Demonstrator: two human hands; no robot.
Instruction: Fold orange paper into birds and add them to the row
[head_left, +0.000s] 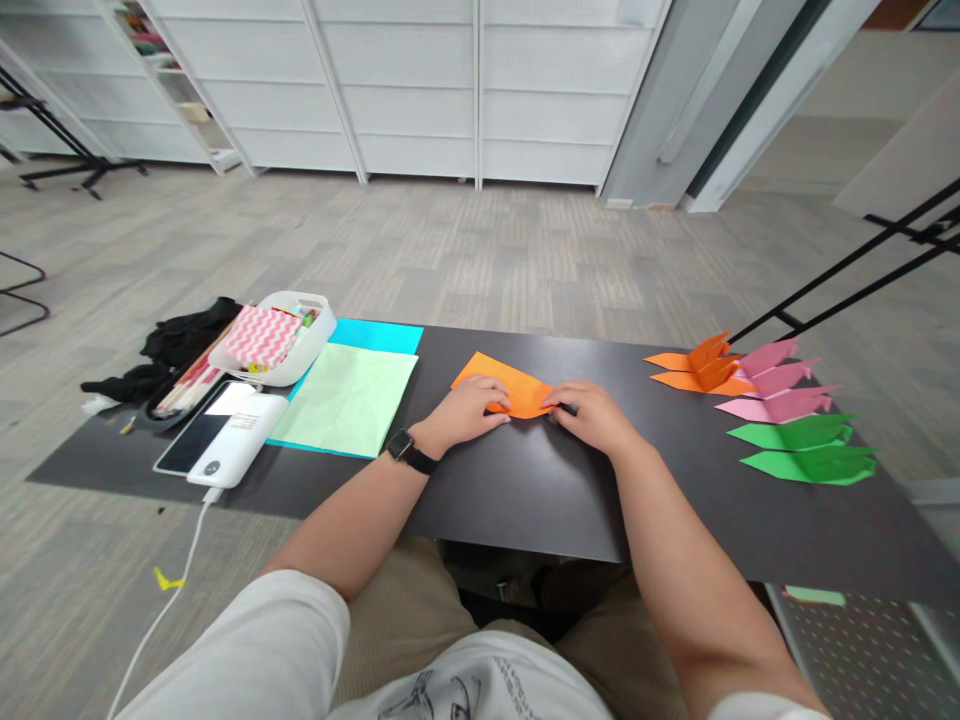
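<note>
An orange sheet of folding paper (514, 382), folded into a flat shape, lies on the dark table in front of me. My left hand (474, 408) rests on its left part with the fingers curled over the paper. At its right corner, my right hand (589, 412) pinches the edge between thumb and fingers. A black watch is on my left wrist. Parts of the paper are hidden under my left fingers.
Folded paper cranes in orange (701, 368), pink (784, 390) and green (806, 450) stand at the right. To the left lie pale green sheets (352, 400) over blue paper (382, 335), a white basket (311, 350), a white power bank (238, 440) with a cable, and black cloth (187, 335).
</note>
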